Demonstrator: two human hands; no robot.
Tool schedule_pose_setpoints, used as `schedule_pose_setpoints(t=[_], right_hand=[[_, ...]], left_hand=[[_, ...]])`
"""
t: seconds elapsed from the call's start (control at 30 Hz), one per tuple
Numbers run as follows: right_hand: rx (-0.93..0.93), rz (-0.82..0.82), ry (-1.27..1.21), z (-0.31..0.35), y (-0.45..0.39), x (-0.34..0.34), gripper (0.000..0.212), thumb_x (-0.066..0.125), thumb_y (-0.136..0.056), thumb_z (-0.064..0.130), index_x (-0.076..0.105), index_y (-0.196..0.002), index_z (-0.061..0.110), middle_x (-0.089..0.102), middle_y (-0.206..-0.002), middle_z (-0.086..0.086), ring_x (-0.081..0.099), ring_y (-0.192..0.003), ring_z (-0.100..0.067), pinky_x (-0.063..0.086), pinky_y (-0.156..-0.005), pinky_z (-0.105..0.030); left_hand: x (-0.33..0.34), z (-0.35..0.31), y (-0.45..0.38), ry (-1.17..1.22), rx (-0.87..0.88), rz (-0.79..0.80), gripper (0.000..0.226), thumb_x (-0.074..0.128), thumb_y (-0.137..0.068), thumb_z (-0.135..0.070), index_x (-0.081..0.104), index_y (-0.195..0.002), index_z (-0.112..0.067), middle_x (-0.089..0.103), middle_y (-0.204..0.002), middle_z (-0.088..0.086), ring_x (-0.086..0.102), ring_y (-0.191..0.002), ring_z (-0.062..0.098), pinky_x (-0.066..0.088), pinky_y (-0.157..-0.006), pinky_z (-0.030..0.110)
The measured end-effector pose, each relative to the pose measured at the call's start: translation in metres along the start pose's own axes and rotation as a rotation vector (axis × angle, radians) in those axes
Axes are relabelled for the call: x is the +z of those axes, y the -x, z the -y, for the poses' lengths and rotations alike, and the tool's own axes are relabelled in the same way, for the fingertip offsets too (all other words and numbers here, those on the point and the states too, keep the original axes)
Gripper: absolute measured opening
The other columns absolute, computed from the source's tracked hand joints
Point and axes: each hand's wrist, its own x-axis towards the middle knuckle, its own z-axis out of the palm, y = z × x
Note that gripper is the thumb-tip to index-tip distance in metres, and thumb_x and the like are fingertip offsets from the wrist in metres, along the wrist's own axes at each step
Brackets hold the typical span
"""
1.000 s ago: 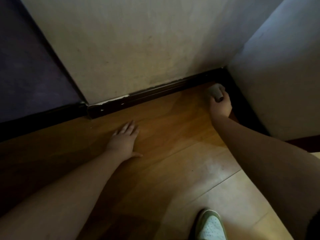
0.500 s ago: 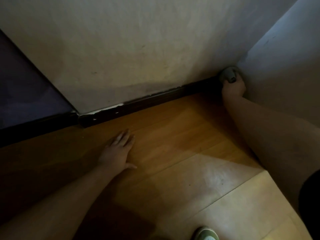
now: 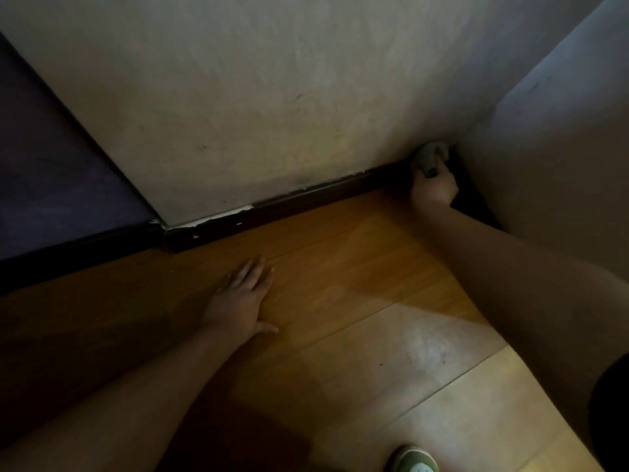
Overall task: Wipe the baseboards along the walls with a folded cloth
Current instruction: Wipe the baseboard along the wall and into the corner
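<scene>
1. Down low in a dim corner, looking at a dark baseboard along the foot of a pale wall, chipped white at its left end.
2. Small grey cloth bunched into a wad (folds too dim to make out), pressed into the corner right where the baseboard meets the side wall.
3. Right hand curled tight around the cloth, fingers closed on it, arm stretched out from the lower right.
4. Left hand flat on the wooden floor, fingers together and pointing toward the baseboard, thumb out to the side, nothing in it.
5. Well apart, those two hands: left one out on the planks short of the baseboard, right one deep in the corner.
6. Counting now: one cloth, two hands, two bare forearms.
7. Baseboard runs: one under the pale wall, a second darker stretch off to the left under a purple surface.
8. One shoe at the bottom edge, green with a white toe, only partly in view.
</scene>
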Motion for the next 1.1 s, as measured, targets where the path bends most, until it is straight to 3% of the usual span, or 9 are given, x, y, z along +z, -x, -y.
schedule_pose_setpoints(t=[0.17,0.4,0.53,0.63,0.73,0.83,0.9,1.1], right_hand=[[-0.057,0.001,-0.149,0.011,0.061,0.02,0.045,0.059,-0.096,0.026,0.054,-0.141,0.022,0.062,-0.133,-0.01,0.056,-0.123,-0.03,0.036,-0.086,-0.021],[-0.109,0.209,-0.276,0.025,0.149,0.059,0.049,0.063,-0.096,0.021,0.05,-0.144,0.02,0.058,-0.138,-0.007,0.057,-0.122,-0.026,0.039,-0.086,-0.016],[-0.088,0.298,-0.331,0.033,0.158,0.052,0.055,0.066,-0.093,0.029,0.05,-0.144,0.02,0.059,-0.137,-0.007,0.057,-0.121,-0.028,0.05,-0.097,-0.033],[-0.129,0.333,-0.356,0.026,0.156,0.038,0.056,0.068,-0.091,0.033,0.051,-0.143,0.024,0.061,-0.135,-0.003,0.058,-0.12,-0.024,0.05,-0.092,-0.031],[-0.144,0.283,-0.303,0.017,0.153,0.025,0.054,0.067,-0.092,0.032,0.051,-0.143,0.025,0.06,-0.136,-0.003,0.057,-0.122,-0.025,0.044,-0.089,-0.026],[-0.131,0.165,-0.178,0.016,0.146,0.017,0.052,0.064,-0.094,0.031,0.051,-0.144,0.022,0.059,-0.137,-0.009,0.056,-0.123,-0.031,0.048,-0.095,-0.034],[-0.122,0.148,-0.138,0.023,0.146,0.018,0.053,0.062,-0.095,0.029,0.049,-0.145,0.02,0.057,-0.139,-0.011,0.055,-0.124,-0.033,0.048,-0.1,-0.04],[-0.062,0.16,-0.167,0.058,0.166,0.04,0.051,0.059,-0.098,0.025,0.047,-0.146,0.017,0.053,-0.143,-0.01,0.054,-0.126,-0.031,0.046,-0.1,-0.036]], left_hand=[[-0.003,-0.002,0.001,0.033,0.006,0.003,0.11,0.063,-0.082,-0.063,-0.008,-0.157,-0.026,-0.025,-0.162,-0.002,-0.019,-0.15,0.019,0.0,-0.121,0.04],[-0.003,-0.007,0.002,-0.01,-0.03,0.002,0.11,0.065,-0.082,-0.062,-0.005,-0.158,-0.025,-0.021,-0.163,-0.001,-0.013,-0.151,0.019,0.007,-0.122,0.04],[-0.005,-0.01,0.004,-0.017,-0.057,0.009,0.111,0.066,-0.082,-0.062,-0.007,-0.157,-0.025,-0.021,-0.163,-0.001,-0.011,-0.152,0.02,0.015,-0.122,0.043],[-0.001,-0.008,0.009,0.048,-0.056,0.008,0.107,0.063,-0.084,-0.06,-0.006,-0.158,-0.024,-0.02,-0.164,-0.001,-0.011,-0.151,0.02,0.016,-0.122,0.045],[0.006,0.0,0.021,0.108,-0.05,-0.046,0.09,0.053,-0.094,-0.056,-0.002,-0.158,-0.024,-0.016,-0.165,-0.002,-0.007,-0.152,0.02,0.017,-0.12,0.045],[0.011,0.015,0.031,0.128,-0.079,-0.123,0.079,0.044,-0.099,-0.052,-0.003,-0.158,-0.027,-0.014,-0.165,-0.004,-0.005,-0.152,0.018,0.014,-0.12,0.044],[0.011,0.029,0.038,0.105,-0.102,-0.14,0.08,0.045,-0.099,-0.052,-0.003,-0.157,-0.028,-0.014,-0.165,-0.005,-0.006,-0.152,0.018,0.011,-0.121,0.043],[0.01,0.072,0.064,0.044,-0.155,-0.037,0.088,0.055,-0.095,-0.049,-0.004,-0.157,-0.031,-0.015,-0.165,-0.004,-0.005,-0.152,0.02,0.011,-0.121,0.045]])
